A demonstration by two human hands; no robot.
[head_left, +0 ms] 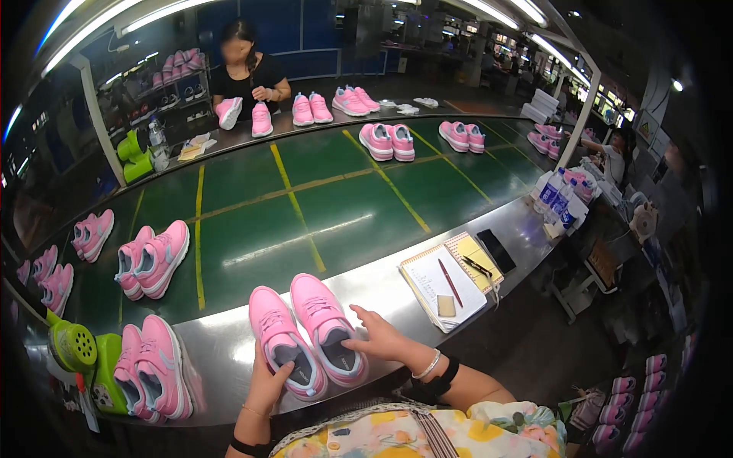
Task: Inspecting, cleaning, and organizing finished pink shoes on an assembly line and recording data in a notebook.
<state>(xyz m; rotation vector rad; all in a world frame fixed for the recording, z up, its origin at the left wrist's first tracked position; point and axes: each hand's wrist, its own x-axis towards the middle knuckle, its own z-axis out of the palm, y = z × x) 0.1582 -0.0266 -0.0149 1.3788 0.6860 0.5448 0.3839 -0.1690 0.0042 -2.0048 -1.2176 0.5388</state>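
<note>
Two pink sneakers stand side by side on the metal ledge in front of me, toes pointing away. My left hand [266,382] grips the left sneaker [279,324] at its heel, the thumb inside the collar and the other fingers hidden behind its side. At the right sneaker [317,301], my right hand [382,336] has its thumb at the collar while its fingers stretch out apart beside the shoe. Another pair of pink sneakers [156,366] leans to my left, next to a lime-green device [76,347] with a round perforated face.
A green conveyor belt [252,229] with yellow lines carries several pink pairs. Right of my hands lie an open notebook [427,275] with a pen, and a dark phone [496,250]. Bottles [556,195] stand farther right. Across the belt, a person [248,80] handles pink sneakers.
</note>
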